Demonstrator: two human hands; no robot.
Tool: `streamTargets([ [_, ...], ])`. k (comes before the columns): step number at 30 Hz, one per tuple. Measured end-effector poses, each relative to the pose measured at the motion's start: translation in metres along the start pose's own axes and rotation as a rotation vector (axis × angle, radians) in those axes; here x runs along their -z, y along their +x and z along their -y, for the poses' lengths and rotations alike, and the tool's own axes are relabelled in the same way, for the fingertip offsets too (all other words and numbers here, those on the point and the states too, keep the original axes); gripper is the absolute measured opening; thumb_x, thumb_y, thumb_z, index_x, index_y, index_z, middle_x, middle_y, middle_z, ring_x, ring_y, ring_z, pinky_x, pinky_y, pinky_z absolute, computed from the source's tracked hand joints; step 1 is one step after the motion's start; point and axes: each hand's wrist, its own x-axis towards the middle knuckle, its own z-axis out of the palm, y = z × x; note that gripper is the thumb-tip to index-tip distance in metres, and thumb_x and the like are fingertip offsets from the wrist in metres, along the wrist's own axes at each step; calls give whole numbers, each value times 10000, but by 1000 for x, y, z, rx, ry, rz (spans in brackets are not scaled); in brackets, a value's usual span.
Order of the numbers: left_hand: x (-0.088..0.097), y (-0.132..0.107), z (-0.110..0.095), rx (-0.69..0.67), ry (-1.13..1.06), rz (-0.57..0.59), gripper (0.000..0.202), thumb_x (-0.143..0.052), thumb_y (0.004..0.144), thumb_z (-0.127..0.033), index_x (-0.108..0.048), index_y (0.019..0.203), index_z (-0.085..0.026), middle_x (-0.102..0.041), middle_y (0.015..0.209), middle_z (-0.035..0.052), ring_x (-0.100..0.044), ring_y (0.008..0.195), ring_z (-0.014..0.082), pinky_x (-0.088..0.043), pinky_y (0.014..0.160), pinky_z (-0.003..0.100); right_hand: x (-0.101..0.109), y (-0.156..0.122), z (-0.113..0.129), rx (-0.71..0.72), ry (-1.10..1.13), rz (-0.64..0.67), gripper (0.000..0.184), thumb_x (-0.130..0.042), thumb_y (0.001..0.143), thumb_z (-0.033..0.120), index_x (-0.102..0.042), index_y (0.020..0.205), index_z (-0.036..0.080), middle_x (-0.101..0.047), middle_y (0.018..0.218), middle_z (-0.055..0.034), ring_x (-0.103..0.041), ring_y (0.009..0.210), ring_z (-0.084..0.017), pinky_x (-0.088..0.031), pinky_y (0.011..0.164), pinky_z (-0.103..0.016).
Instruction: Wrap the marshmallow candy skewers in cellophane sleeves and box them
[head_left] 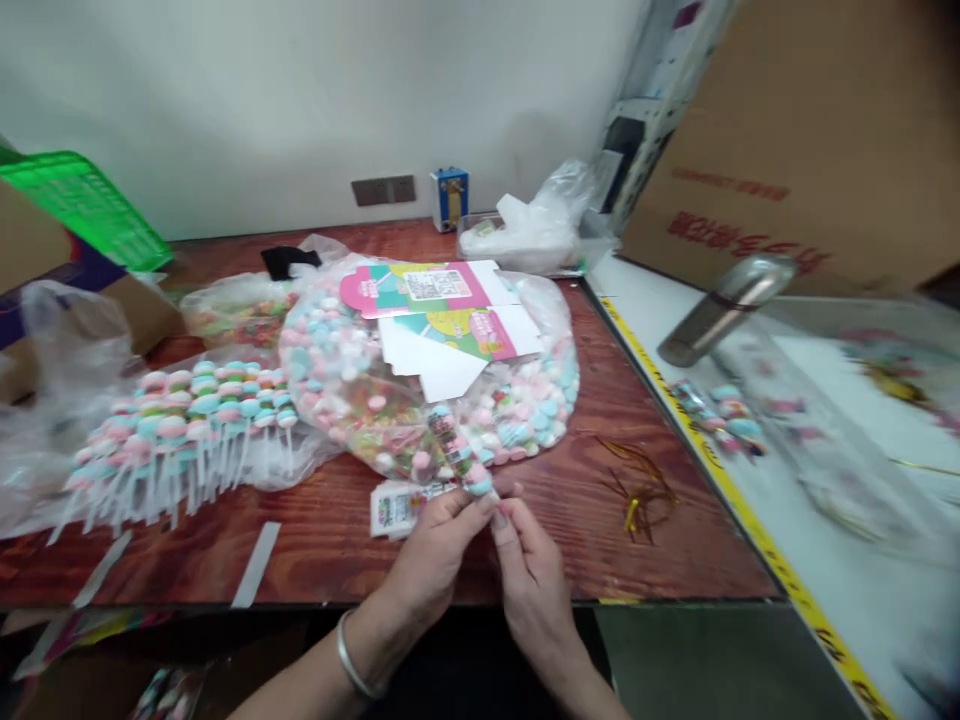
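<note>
Near the table's front edge, my left hand [435, 555] and my right hand [534, 575] meet at the base of a candy skewer [475, 476] in a clear printed wrapper. Its pink and blue candies point up and away from me, tilted left. Thumb and fingers of my left hand pinch just below the lowest candy. My right hand is closed on the lower end of the wrapper, where the stick is mostly hidden. Small printed packets [391, 507] lie beside my left hand. To the right is a loose bunch of gold twist ties [637, 495].
A large bag of pastel candies [319, 350] holds printed card boxes [420, 290] on top. Candy skewers [172, 425] lie in rows at left. A steel flask [720, 315], wrapped skewers [727, 420] and a big carton [795, 150] stand right; a green basket [82, 200] is far left.
</note>
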Motion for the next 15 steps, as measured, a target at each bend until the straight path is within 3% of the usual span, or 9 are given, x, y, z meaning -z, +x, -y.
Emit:
streamTargets([
  [2,8,0,2,86,-6,26,262,-721,771,-314,-750,963,-139,-670,645,37,-600,590,132,-482,633,230,-1,-4,-3,-230,495,135,297,-542,884,444,-487,722,202,-398,575,87,-297,410,-44,-284,394,-168],
  [4,15,-1,4,186,-11,129,274,-741,747,-334,-752,945,-145,-648,610,27,-571,542,113,-450,562,205,-1,-8,-10,-396,911,341,357,-586,844,452,-415,654,204,-293,523,119,-153,344,-20,-189,329,-156],
  [6,21,-1,5,238,-3,290,263,-781,697,-334,-759,873,-140,-669,680,51,-593,602,129,-460,591,218,1,-14,-17,-472,1104,568,432,-613,804,491,-364,597,207,-275,492,124,-142,297,-14,-189,293,-162],
  [8,21,-1,6,215,-9,428,246,-823,636,-335,-755,766,-138,-680,750,70,-620,692,168,-485,664,260,5,-18,-18,-485,1101,707,467,-627,765,566,-365,601,215,-297,476,126,-173,266,-21,-234,281,-179],
  [11,17,5,6,186,-30,438,244,-813,644,-373,-735,707,-150,-684,786,75,-627,689,190,-504,680,313,23,-16,-10,-394,771,656,439,-555,805,633,-445,704,220,-380,493,111,-333,309,-57,-364,367,-208],
  [13,17,12,5,94,15,305,229,-767,708,-385,-729,717,-159,-690,790,68,-623,675,180,-510,697,325,46,-9,-2,-217,239,456,379,-489,893,545,-520,737,202,-506,594,50,-516,502,-98,-440,520,-230],
  [15,20,20,1,-66,132,170,213,-719,768,-373,-727,728,-165,-698,813,64,-633,762,189,-502,788,331,76,1,0,58,-386,115,301,-478,931,405,-594,752,193,-592,762,-5,-583,750,-138,-462,696,-259],
])
